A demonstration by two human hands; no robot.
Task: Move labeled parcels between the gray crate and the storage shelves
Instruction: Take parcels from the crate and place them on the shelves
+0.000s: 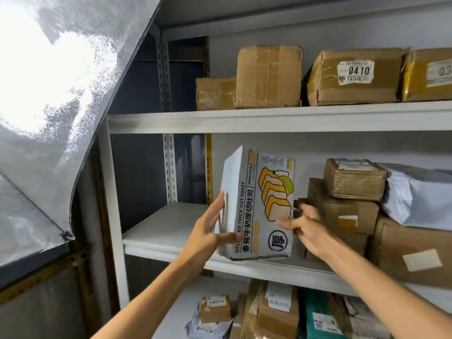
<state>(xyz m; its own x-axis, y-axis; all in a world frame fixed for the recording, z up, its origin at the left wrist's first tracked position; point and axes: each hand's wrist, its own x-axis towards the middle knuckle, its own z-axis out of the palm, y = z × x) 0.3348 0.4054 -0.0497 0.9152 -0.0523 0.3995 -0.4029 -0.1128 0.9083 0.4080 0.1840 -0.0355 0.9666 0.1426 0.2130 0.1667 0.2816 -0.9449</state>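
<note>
- Left of both hands: one bare stretch of the middle shelf [166,223].
- One left hand [210,231]: fingers straight and flat against the white side of the toast box [256,204], thumb laid across its front near the bottom.
- One toast box, between the two hands, stands on end and leans slightly, with its lower end at the middle shelf's front edge.
- One right hand [308,226]: thumb on the box's front, fingers curled behind its right edge, gripping it.
- Above the hands: four brown cartons [269,77] in a row, the third labeled 0410.
- Right of the right hand: at least three stacked brown boxes [342,206], and one gray mailer bag [420,196] lying on the farthest.
- Below the hands: one small labeled box [215,309] on one gray pouch [208,327], one upright carton [276,314], one teal parcel [320,319].
</note>
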